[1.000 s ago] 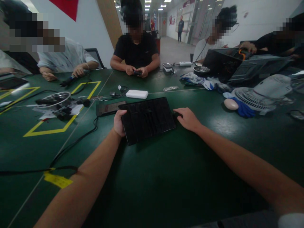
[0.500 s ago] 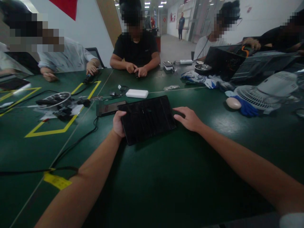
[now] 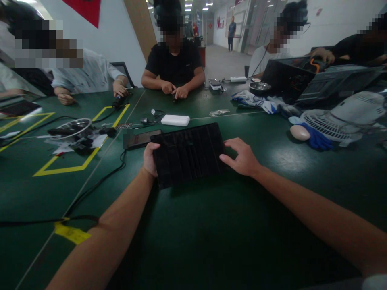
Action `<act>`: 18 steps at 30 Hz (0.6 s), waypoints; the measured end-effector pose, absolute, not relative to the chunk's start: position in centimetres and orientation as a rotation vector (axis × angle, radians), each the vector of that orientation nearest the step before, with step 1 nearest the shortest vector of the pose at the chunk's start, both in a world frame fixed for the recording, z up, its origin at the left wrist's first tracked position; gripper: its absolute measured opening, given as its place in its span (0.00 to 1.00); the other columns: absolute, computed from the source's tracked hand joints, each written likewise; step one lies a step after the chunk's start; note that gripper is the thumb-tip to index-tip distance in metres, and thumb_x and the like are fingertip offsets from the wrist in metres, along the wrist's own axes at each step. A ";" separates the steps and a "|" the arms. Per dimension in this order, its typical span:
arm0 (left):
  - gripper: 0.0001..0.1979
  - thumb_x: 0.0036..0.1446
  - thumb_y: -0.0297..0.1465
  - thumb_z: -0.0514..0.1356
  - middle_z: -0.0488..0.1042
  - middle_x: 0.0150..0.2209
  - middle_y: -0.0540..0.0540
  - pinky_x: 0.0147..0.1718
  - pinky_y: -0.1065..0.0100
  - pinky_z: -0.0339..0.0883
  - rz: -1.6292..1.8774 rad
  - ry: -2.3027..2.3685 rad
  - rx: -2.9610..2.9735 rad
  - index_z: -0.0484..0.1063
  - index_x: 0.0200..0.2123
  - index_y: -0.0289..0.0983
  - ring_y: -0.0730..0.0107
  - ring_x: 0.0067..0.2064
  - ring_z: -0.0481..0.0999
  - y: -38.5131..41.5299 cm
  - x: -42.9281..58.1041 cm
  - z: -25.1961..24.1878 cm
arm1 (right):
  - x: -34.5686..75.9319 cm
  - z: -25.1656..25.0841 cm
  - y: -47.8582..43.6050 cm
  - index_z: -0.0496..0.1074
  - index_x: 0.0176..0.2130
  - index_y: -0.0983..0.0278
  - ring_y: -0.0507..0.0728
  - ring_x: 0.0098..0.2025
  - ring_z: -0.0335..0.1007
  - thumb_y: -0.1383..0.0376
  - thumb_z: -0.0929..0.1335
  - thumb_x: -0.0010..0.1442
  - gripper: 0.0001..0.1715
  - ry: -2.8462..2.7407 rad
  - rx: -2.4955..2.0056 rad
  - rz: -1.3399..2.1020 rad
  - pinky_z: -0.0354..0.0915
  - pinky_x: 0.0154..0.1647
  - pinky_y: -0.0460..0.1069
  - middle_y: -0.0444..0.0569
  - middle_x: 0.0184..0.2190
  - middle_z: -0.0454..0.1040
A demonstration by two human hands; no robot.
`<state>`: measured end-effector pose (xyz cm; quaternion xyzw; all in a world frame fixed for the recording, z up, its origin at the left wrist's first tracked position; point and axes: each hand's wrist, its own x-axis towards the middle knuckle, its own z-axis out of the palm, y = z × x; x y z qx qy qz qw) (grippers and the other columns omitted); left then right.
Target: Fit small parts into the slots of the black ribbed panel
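Note:
A flat black ribbed case [image 3: 189, 155] lies on the green table [image 3: 211, 233] in front of me. My left hand [image 3: 150, 160] grips its left edge, fingers curled around it. My right hand [image 3: 240, 157] rests on the case's right edge, fingers bent and touching it. A dark phone-like slab [image 3: 137, 138] lies just behind the case on the left, and a white power bank [image 3: 175, 120] sits beyond it.
Several people sit around the table, working with their own hands. A metal bowl and small parts [image 3: 74, 131] lie inside a yellow taped square at left. A black cable [image 3: 90, 187] runs across the left side. A white fan [image 3: 335, 119], blue gloves and an open computer case stand at right.
My right hand has moved from beside the case's right edge onto it. The case has shifted slightly toward me. My left hand keeps its hold.

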<state>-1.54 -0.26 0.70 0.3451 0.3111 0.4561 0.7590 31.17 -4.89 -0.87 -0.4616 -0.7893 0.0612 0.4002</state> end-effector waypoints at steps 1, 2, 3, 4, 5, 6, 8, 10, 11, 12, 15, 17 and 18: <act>0.24 0.49 0.44 0.59 0.85 0.39 0.40 0.48 0.45 0.77 0.986 0.683 0.740 0.80 0.45 0.36 0.39 0.49 0.82 -0.2 -1.6 0.7 | 31.0 -0.8 -5.2 0.74 0.44 0.58 0.65 0.47 0.74 0.49 0.68 0.64 0.17 -1.976 -1.165 0.159 0.71 0.49 0.62 0.52 0.43 0.80; 0.24 0.48 0.44 0.59 0.85 0.39 0.40 0.48 0.44 0.78 0.983 0.693 0.728 0.80 0.44 0.36 0.38 0.49 0.82 -0.1 -1.6 0.7 | 30.8 -0.7 -5.5 0.73 0.44 0.58 0.64 0.45 0.74 0.48 0.67 0.64 0.18 -1.958 -1.156 0.165 0.71 0.46 0.61 0.52 0.41 0.79; 0.24 0.48 0.44 0.59 0.85 0.38 0.40 0.48 0.44 0.78 0.981 0.707 0.717 0.80 0.43 0.36 0.38 0.49 0.83 0.1 -1.7 0.6 | 30.7 -0.6 -5.9 0.72 0.44 0.58 0.63 0.43 0.74 0.48 0.67 0.64 0.18 -1.943 -1.140 0.177 0.71 0.44 0.60 0.51 0.40 0.78; 0.23 0.47 0.43 0.60 0.85 0.38 0.40 0.48 0.44 0.78 0.981 0.729 0.708 0.80 0.43 0.36 0.38 0.49 0.83 0.2 -1.7 0.6 | 30.6 -0.6 -6.2 0.71 0.45 0.58 0.63 0.42 0.74 0.48 0.67 0.64 0.18 -1.929 -1.123 0.198 0.71 0.43 0.59 0.51 0.40 0.78; 0.23 0.47 0.43 0.60 0.85 0.37 0.40 0.47 0.45 0.78 0.981 0.760 0.701 0.80 0.43 0.36 0.38 0.48 0.83 0.4 -1.7 0.5 | 30.4 -0.6 -6.5 0.70 0.46 0.58 0.62 0.41 0.74 0.49 0.66 0.64 0.18 -1.916 -1.101 0.224 0.71 0.42 0.58 0.50 0.39 0.77; 0.22 0.47 0.42 0.60 0.85 0.36 0.40 0.47 0.45 0.79 0.983 0.799 0.696 0.80 0.42 0.36 0.39 0.47 0.83 0.6 -1.7 0.4 | 30.3 -0.6 -6.8 0.69 0.47 0.58 0.61 0.41 0.74 0.50 0.66 0.65 0.18 -1.906 -1.077 0.250 0.71 0.41 0.57 0.50 0.40 0.77; 0.19 0.47 0.40 0.62 0.84 0.34 0.41 0.45 0.47 0.80 0.981 0.884 0.698 0.79 0.41 0.36 0.42 0.44 0.84 0.7 -1.4 0.3 | 30.0 -0.6 -7.3 0.66 0.49 0.57 0.60 0.40 0.75 0.51 0.66 0.66 0.17 -1.893 -1.029 0.279 0.72 0.40 0.56 0.49 0.39 0.77; 0.16 0.48 0.38 0.64 0.84 0.32 0.42 0.44 0.50 0.81 1.016 0.952 0.728 0.79 0.40 0.36 0.47 0.41 0.85 0.6 -0.8 0.3 | 29.5 -0.5 -7.8 0.64 0.50 0.56 0.59 0.38 0.75 0.53 0.66 0.66 0.16 -1.872 -0.967 0.256 0.72 0.38 0.55 0.48 0.38 0.76; 0.15 0.49 0.38 0.66 0.84 0.33 0.44 0.43 0.53 0.81 1.058 0.972 0.754 0.78 0.40 0.37 0.50 0.40 0.85 0.5 -0.4 0.4 | 29.3 -0.5 -8.0 0.64 0.50 0.56 0.59 0.37 0.75 0.53 0.66 0.66 0.16 -1.856 -0.932 0.232 0.72 0.36 0.54 0.47 0.37 0.75; 0.15 0.49 0.37 0.68 0.84 0.34 0.45 0.43 0.55 0.81 1.107 0.982 0.789 0.78 0.40 0.37 0.52 0.40 0.85 0.3 -0.1 0.5 | 29.0 -0.4 -8.2 0.64 0.51 0.57 0.58 0.36 0.74 0.53 0.66 0.66 0.17 -1.841 -0.894 0.206 0.71 0.34 0.54 0.46 0.36 0.75; 0.19 0.46 0.39 0.73 0.84 0.36 0.46 0.44 0.59 0.80 1.199 0.979 0.886 0.78 0.40 0.38 0.55 0.41 0.85 -0.1 0.8 0.6 | 28.4 -0.2 -8.6 0.63 0.55 0.57 0.57 0.34 0.74 0.50 0.65 0.68 0.21 -1.840 -0.766 0.130 0.70 0.32 0.52 0.46 0.35 0.73; 0.21 0.45 0.42 0.75 0.84 0.38 0.46 0.46 0.60 0.79 1.233 1.016 0.915 0.79 0.40 0.38 0.54 0.45 0.84 -0.2 1.2 0.6 | 28.1 -0.1 -8.9 0.61 0.60 0.58 0.58 0.35 0.74 0.46 0.63 0.69 0.28 -1.889 -0.680 0.058 0.71 0.34 0.53 0.48 0.36 0.74; 0.21 0.45 0.43 0.75 0.84 0.39 0.46 0.48 0.60 0.78 1.265 1.060 0.916 0.79 0.40 0.39 0.53 0.48 0.83 -0.1 1.3 0.4 | 28.0 0.0 -9.0 0.59 0.63 0.59 0.59 0.36 0.74 0.44 0.61 0.69 0.32 -1.928 -0.633 0.028 0.71 0.35 0.54 0.50 0.38 0.75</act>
